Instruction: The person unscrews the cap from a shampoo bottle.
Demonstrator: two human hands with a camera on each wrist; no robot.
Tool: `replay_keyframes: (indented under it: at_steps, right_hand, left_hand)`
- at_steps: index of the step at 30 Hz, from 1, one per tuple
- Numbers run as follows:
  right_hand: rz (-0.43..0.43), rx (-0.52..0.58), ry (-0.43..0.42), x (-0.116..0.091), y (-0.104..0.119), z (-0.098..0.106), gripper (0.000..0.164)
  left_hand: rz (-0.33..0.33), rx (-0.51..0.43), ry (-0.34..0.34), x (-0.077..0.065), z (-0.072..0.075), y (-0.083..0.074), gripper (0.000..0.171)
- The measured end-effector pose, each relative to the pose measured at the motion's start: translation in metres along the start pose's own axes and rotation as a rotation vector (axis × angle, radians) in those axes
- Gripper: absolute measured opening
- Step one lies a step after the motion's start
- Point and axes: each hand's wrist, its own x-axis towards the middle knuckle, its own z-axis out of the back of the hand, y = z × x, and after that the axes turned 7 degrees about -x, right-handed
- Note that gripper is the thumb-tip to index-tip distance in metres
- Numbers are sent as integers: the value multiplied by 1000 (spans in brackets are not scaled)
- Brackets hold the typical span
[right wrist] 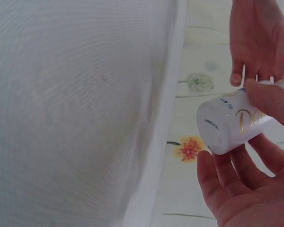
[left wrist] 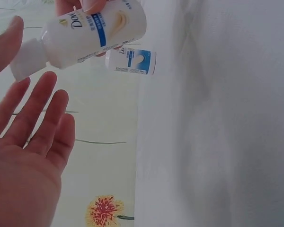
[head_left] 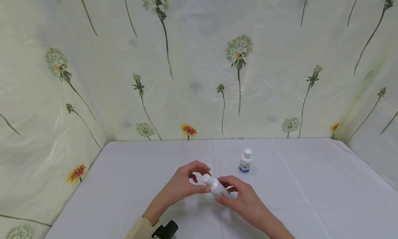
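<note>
A small white bottle (head_left: 220, 190) with a white cap is tilted above the table, its cap toward the left hand. Gold "Dove" lettering and a blue band show on its label in the left wrist view. My right hand (head_left: 245, 199) holds the bottle's body, thumb on one side and fingers on the other, as the right wrist view (right wrist: 255, 189) also shows. Around the cap (left wrist: 29, 60) is my left hand (head_left: 186, 182), thumb and fingers spread on either side of it. Whether the left fingertips press the cap, I cannot tell.
A second white bottle (head_left: 245, 162) with a blue-bottomed label stands upright on the white-covered table (head_left: 124, 183), behind and right of the hands. Flower-patterned sheeting (head_left: 192, 59) rises behind the table and along its sides. A black strap device (head_left: 166, 229) sits at the left wrist.
</note>
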Motion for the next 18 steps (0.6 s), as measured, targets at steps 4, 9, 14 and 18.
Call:
replay_keyframes:
  at_steps: [4,9,14,18]
  right_hand:
    - [2,0,-4,0,0,0,39]
    - [0,-2,-6,0,-1,1,41]
    - [-20,-6,-1,1,0,1,41]
    - [-32,-8,-1,1,-1,1,39]
  left_hand:
    - [-75,-56,72,0,5,0,38]
    - [-84,-134,134,0,5,-1,33]
    - [-67,-114,120,-1,4,-3,34]
    - [-45,-69,87,-1,3,-4,30]
